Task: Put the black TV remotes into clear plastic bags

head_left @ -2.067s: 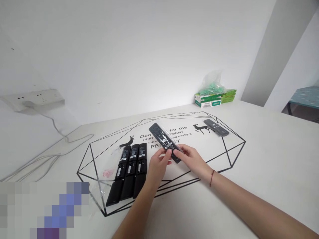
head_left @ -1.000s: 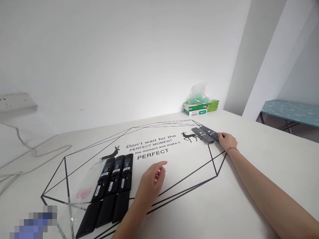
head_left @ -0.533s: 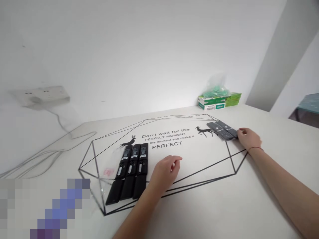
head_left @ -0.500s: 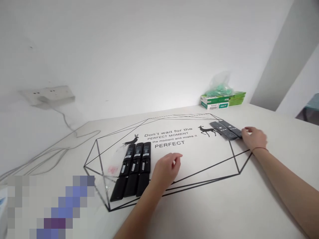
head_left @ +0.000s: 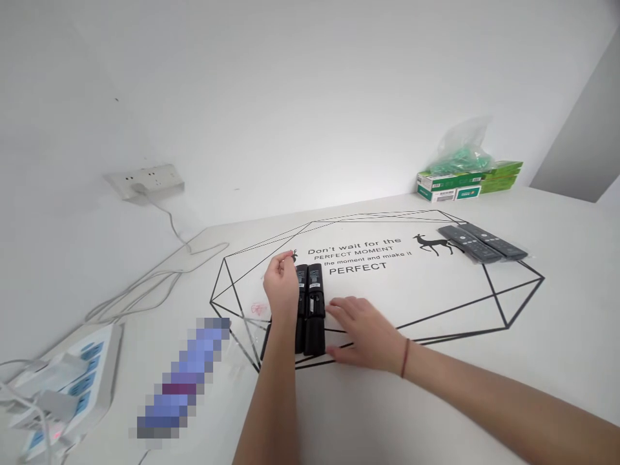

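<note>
I see my left hand (head_left: 281, 284) curled over the remotes (head_left: 314, 303); right hand (head_left: 363, 329) lies open, flat beside them on the worktop (head_left: 436, 387).

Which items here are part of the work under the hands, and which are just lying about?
In hand:
- left hand on the row of black remotes
- right hand beside that row
- two bagged remotes, set apart at the far right

Lying about:
- green boxes
- power strip
- wall socket
</note>
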The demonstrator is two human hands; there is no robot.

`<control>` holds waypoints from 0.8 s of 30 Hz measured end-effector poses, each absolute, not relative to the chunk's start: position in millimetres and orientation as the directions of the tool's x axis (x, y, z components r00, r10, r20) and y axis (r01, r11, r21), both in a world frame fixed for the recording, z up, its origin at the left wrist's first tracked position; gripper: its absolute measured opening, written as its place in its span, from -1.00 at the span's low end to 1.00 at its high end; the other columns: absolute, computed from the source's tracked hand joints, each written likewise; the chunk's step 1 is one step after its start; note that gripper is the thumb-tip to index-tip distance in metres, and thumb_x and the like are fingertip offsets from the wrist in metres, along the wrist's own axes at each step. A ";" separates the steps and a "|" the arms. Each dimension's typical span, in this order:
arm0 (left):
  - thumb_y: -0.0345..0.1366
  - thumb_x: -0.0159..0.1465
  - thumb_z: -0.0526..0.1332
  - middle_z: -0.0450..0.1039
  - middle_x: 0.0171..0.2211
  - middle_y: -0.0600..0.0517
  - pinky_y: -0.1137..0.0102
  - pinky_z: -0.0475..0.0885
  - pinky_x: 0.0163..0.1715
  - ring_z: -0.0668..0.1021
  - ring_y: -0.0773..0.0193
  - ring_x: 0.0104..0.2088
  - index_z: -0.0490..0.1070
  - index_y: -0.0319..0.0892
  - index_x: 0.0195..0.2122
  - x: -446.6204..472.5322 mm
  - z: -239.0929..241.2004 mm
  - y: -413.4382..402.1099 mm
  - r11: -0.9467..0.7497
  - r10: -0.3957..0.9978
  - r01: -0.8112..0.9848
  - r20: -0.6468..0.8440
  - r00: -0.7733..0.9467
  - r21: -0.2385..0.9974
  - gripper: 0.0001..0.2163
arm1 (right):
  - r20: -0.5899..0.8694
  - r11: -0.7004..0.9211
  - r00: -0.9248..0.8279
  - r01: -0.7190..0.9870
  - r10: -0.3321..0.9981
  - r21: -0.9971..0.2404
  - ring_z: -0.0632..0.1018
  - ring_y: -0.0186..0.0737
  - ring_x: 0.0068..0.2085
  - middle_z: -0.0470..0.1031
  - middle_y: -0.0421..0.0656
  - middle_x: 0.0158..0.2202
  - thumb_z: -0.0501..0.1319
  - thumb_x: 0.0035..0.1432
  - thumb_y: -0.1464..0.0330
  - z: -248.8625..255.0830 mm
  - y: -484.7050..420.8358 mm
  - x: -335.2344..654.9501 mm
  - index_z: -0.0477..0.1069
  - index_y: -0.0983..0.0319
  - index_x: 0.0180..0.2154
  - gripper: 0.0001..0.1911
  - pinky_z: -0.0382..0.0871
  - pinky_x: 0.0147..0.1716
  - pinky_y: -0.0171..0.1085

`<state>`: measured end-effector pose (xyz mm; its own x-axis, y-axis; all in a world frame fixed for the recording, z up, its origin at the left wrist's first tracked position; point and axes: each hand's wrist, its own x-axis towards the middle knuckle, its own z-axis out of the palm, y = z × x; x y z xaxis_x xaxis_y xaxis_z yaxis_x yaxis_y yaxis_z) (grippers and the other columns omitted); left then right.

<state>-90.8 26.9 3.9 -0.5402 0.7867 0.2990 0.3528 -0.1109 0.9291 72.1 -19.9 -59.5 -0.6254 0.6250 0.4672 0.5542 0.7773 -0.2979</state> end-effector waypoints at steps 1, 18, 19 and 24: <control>-0.22 0.17 0.05 0.36 -0.51 0.10 0.48 0.26 -0.54 0.34 0.37 -0.57 0.46 -0.15 -0.22 -90.6 3.2 27.4 -0.090 0.804 0.402 0.305 -0.511 0.911 -0.74 | 0.441 0.783 -0.647 0.539 0.622 -0.311 0.42 0.08 -0.07 0.41 0.10 0.01 0.25 0.03 0.11 -59.9 -21.2 59.7 0.30 0.32 0.06 -0.38 0.30 -0.13 -0.02; -0.29 0.30 -0.08 0.54 -0.27 -0.19 0.26 0.36 -0.22 0.55 0.04 -0.19 0.40 -0.23 -0.02 -40.1 -12.3 3.1 -0.076 0.996 0.949 0.070 0.058 0.307 -0.65 | 0.312 0.661 -0.585 0.620 0.749 -0.423 0.48 0.04 -0.21 0.47 0.05 -0.15 0.33 -0.03 0.18 -60.3 -23.8 84.6 0.42 0.31 -0.07 -0.50 0.41 -0.26 -0.03; -0.31 0.31 -0.08 0.53 -0.27 -0.18 0.27 0.35 -0.20 0.54 0.05 -0.18 0.41 -0.23 -0.03 -37.2 -15.1 2.9 -0.119 0.992 0.942 0.085 0.097 0.313 -0.65 | 0.319 0.662 -0.582 0.621 0.748 -0.419 0.48 0.03 -0.21 0.47 0.04 -0.15 0.33 -0.03 0.20 -59.5 -24.5 91.0 0.43 0.31 -0.09 -0.53 0.41 -0.25 -0.04; -0.25 0.30 -0.02 0.44 -0.14 -0.16 0.28 0.37 -0.22 0.52 0.08 -0.18 0.41 -0.17 -0.04 -26.1 -31.3 4.3 -0.118 0.989 0.932 0.121 0.081 0.343 -0.69 | 0.322 0.711 -0.636 0.591 0.701 -0.381 0.47 -0.05 -0.24 0.49 -0.06 -0.17 0.25 -0.07 0.40 -50.0 -28.6 117.0 0.45 0.22 -0.14 -0.65 0.37 -0.25 -0.10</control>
<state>-26.1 4.3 -31.3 0.0808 0.9894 0.1209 0.9320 -0.1180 0.3428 117.0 -28.6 -50.0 -0.6362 0.7012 0.3218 0.5911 0.7111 -0.3808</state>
